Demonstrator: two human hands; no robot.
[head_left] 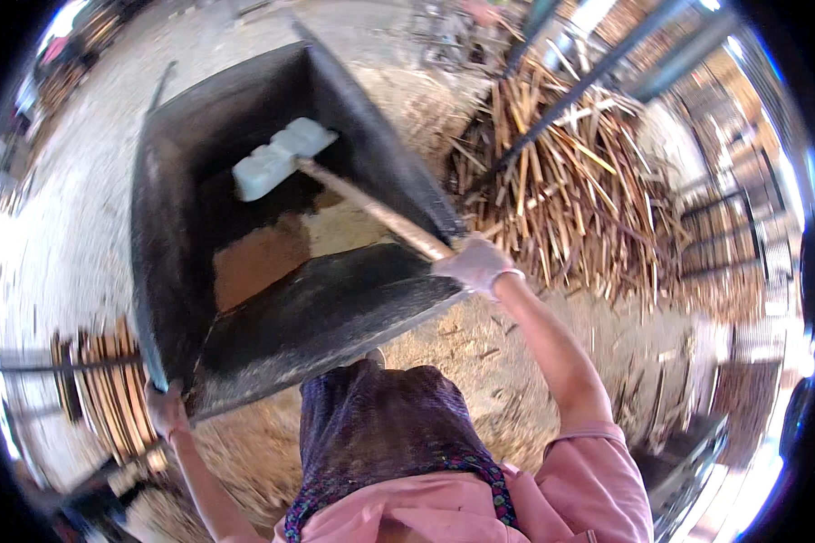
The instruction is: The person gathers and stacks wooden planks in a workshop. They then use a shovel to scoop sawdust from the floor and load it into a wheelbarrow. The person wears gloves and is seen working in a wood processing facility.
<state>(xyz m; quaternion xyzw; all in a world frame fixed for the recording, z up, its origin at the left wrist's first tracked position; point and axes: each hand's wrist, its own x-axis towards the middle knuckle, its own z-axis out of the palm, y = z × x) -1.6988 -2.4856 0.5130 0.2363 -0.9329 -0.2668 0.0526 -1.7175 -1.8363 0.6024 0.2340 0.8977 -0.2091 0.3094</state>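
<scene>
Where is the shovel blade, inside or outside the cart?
Inside: cart walls surround the blade; whether it rests or hovers, I cannot tell.

Hands (pixel 476 263) (two), one tool (pixel 340 187), one cart (pixel 170 181)

- A pink shirt (pixel 398 507), plain cloth; I see its short right sleeve (pixel 598 471) stop above the elbow with a stitched hem.
- Over it, a dark purple apron (pixel 380 421), finely mottled.
- Along the apron's edge, dark trim (pixel 498 493) flecked with bright colours.
- On the right hand (pixel 478 262), a pale glove (pixel 466 260) with a pinkish cuff (pixel 505 280).
- The left hand's (pixel 166 412) covering is too blurred for me.
</scene>
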